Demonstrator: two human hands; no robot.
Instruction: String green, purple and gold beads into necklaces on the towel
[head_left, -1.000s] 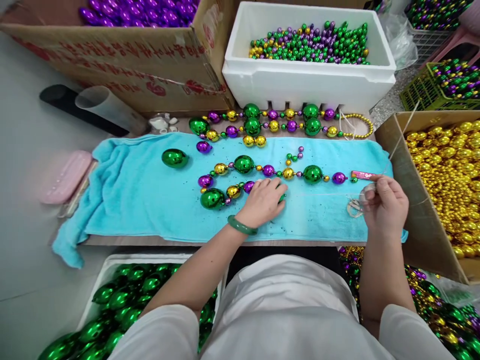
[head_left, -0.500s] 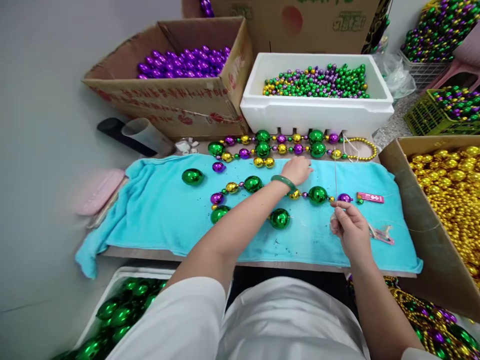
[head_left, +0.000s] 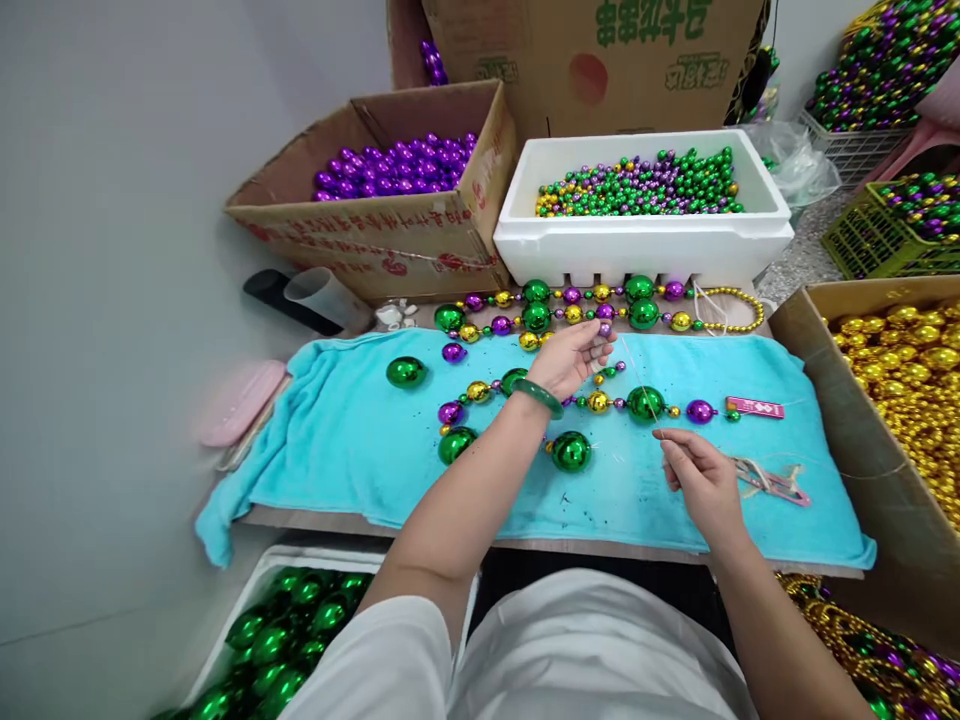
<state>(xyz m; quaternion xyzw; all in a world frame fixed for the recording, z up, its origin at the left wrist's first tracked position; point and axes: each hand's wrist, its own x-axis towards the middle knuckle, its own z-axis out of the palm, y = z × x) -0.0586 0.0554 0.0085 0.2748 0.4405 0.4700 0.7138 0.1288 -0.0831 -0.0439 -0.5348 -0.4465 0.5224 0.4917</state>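
My left hand [head_left: 574,360], with a green bangle at the wrist, pinches a small purple bead [head_left: 604,328] above the towel. My right hand [head_left: 701,485] is closed on a thin thread [head_left: 640,385], which slants up toward that bead; whether a needle is part of it I cannot tell. Below the hands lies a bead strand with a big green ball [head_left: 646,404] and a purple ball [head_left: 700,411] at its right. A few small loose beads [head_left: 610,373] sit beside my left fingers. My left forearm hides part of the strand.
A turquoise towel [head_left: 337,440] covers the table. Behind it lie a longer bead necklace [head_left: 536,317], a carton of purple balls [head_left: 360,235] and a white foam box [head_left: 645,245]. A carton of gold beads [head_left: 855,400] stands right. Pink snips [head_left: 787,488] lie near my right hand.
My left hand has drawn back left and turned, now showing a purple bead at its fingertips. The thread has swung from upright to a leftward slant. The camera view has shifted slightly.
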